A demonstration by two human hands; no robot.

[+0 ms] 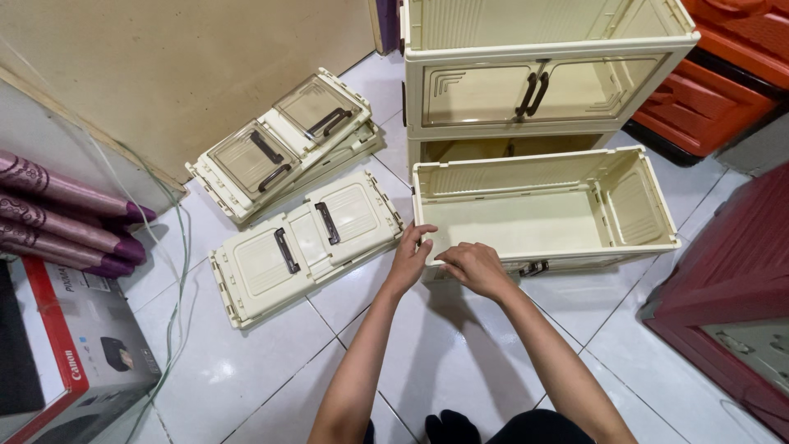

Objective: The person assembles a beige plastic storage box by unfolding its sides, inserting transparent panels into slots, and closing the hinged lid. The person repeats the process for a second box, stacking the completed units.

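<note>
Cardboard box (78,353), red-edged with a printer picture: lying at the far left on the white tiled floor (246,370).

Rolled purple mats (62,214): lying stacked just above the box.

Folded cream crate panels, upper (283,141) and lower (306,240), with dark handles: lying flat on the tiles, the upper one overlapping another beneath it.

Left hand (408,259): resting its fingers, held close together, against the near left corner of the open cream crate (542,215).

Right hand (475,267): lying just beside the left, fingers loosely curled over the crate's near rim; whether it is pinching anything cannot be told.

Open cream crate: sitting on the floor right of centre, in front of the stacked cream cabinet (538,82) with double doors.

Red furniture (723,90): standing at the far right.
</note>
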